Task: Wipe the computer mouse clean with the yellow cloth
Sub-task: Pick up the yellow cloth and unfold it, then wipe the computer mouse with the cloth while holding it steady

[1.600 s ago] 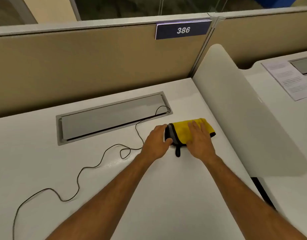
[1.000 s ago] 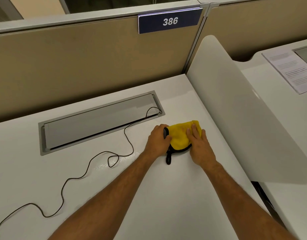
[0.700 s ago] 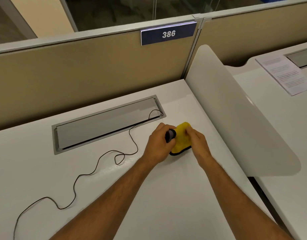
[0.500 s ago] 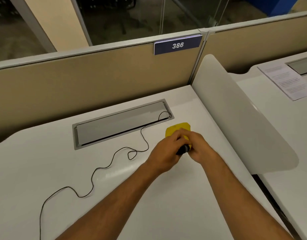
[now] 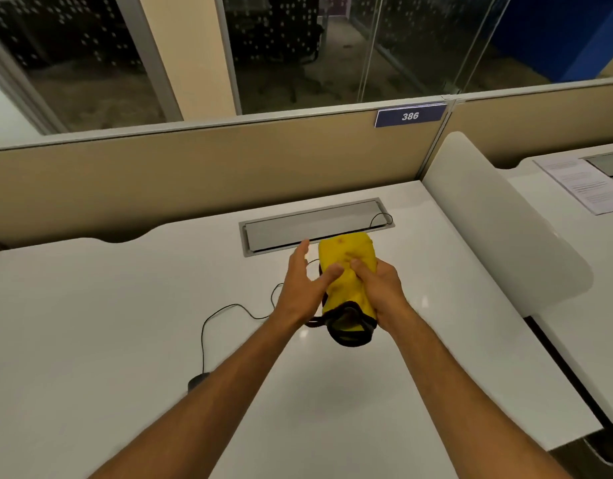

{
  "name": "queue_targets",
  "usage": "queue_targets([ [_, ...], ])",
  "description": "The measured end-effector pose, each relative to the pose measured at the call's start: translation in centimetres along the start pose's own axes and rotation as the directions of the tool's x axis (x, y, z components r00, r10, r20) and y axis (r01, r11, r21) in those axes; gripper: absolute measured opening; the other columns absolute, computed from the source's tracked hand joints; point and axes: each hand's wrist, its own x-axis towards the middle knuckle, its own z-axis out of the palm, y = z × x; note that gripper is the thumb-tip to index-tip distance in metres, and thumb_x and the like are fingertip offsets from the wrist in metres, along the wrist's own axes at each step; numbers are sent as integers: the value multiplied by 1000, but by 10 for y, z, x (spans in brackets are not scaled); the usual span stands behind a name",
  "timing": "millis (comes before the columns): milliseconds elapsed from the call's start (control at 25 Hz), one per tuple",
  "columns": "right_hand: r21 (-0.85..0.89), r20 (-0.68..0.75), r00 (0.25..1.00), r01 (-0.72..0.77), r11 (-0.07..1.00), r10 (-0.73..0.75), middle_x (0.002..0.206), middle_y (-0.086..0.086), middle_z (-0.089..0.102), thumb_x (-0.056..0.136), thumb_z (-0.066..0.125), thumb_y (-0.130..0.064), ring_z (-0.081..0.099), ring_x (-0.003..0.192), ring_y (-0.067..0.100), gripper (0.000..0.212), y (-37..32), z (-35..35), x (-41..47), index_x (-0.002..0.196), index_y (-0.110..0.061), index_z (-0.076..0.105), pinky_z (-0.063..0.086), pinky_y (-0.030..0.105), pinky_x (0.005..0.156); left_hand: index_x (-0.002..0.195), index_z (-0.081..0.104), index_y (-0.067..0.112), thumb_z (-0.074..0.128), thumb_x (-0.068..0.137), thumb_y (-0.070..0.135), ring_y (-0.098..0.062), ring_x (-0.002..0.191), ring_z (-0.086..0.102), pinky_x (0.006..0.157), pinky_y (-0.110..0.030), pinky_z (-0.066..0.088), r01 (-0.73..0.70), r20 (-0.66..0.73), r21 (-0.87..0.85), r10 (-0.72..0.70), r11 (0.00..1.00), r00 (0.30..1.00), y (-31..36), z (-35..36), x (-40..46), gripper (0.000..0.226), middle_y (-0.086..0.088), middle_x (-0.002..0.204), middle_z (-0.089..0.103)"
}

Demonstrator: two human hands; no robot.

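Both hands are raised a little above the white desk [image 5: 125,323]. Between them is the yellow cloth [image 5: 348,261], bunched into a bundle, with its black edging hanging below. My right hand [image 5: 381,295] grips the cloth from the right, fingers curled into it. Against the bundle's left side lies my left hand [image 5: 303,288], thumb pressed on the cloth and fingers stretched upward. The computer mouse is wrapped inside the cloth and hidden. Its black cable [image 5: 208,319] trails from under my left hand across the desk.
A grey cable tray lid [image 5: 298,229] is set into the desk behind the hands. A beige partition [image 5: 194,174] with a "386" plate closes the back. A white divider panel [image 5: 498,229] stands on the right, with a neighbouring desk and a paper sheet [image 5: 581,184] beyond.
The mouse and cloth went from lying on the desk to being lifted and wrapped together between both hands. The camera tilted up, showing more of the glass wall.
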Motion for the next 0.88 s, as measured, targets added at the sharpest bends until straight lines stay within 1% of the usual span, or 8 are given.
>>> queue_targets([
  [80,-39,96,994,50,998,-46,95,-11,66,89,67,-48,66,83,12,19,1,23,-31,101,-36,59,50,21,55,151,29,30,65,84,57,-24,133,47,91,-32,49,123,45,-114,-119,986,992,-7,-28,-19,81,1,149,43],
  [280,2,180,984,14,1000,-14,103,-7,69,83,58,-67,68,92,17,39,3,74,-89,106,-35,61,55,29,64,135,50,32,76,86,36,-16,114,58,82,-24,51,-35,-8,-105,35,994,999,-32,-83,-69,56,11,124,57],
  [400,-16,177,982,75,997,-71,106,-7,70,90,55,-61,67,93,14,24,6,99,-108,98,-39,62,55,29,68,126,53,37,79,84,31,-9,107,61,75,-14,52,-97,-71,-124,89,988,994,-41,-107,-91,49,17,117,60],
  [480,7,221,969,107,994,-106,113,-4,70,92,58,-55,68,99,18,21,10,112,-116,104,-39,63,58,34,78,129,53,35,77,85,38,-6,105,61,72,-13,53,-83,-106,-153,67,985,992,-44,-121,-104,50,16,120,59],
  [600,128,359,925,84,988,-125,118,-1,71,89,62,-49,69,106,21,34,15,119,-120,121,-34,63,57,38,88,138,50,30,59,82,61,-19,118,59,86,-30,55,65,-61,-298,-87,952,994,-49,-137,-116,64,7,133,56],
  [720,114,448,884,91,989,-133,121,0,69,86,67,-42,67,110,21,42,17,123,-119,125,-30,61,56,36,90,126,62,27,68,83,52,-22,115,64,91,-43,57,91,-48,-344,-114,935,992,-59,-151,-118,50,3,123,67],
  [800,9,352,922,168,986,-161,121,-2,66,88,72,-37,64,108,17,40,15,132,-119,124,-29,57,55,29,83,114,65,30,75,87,36,-20,107,66,86,-41,60,62,-118,-288,-99,956,988,-62,-155,-119,30,5,114,68],
  [880,-95,151,963,240,966,-224,117,-4,61,85,76,-32,63,102,14,43,15,141,-124,120,-29,49,51,22,73,109,63,29,77,87,28,-19,104,67,81,-40,62,65,-154,-291,-114,955,981,-66,-157,-121,25,4,111,67],
])
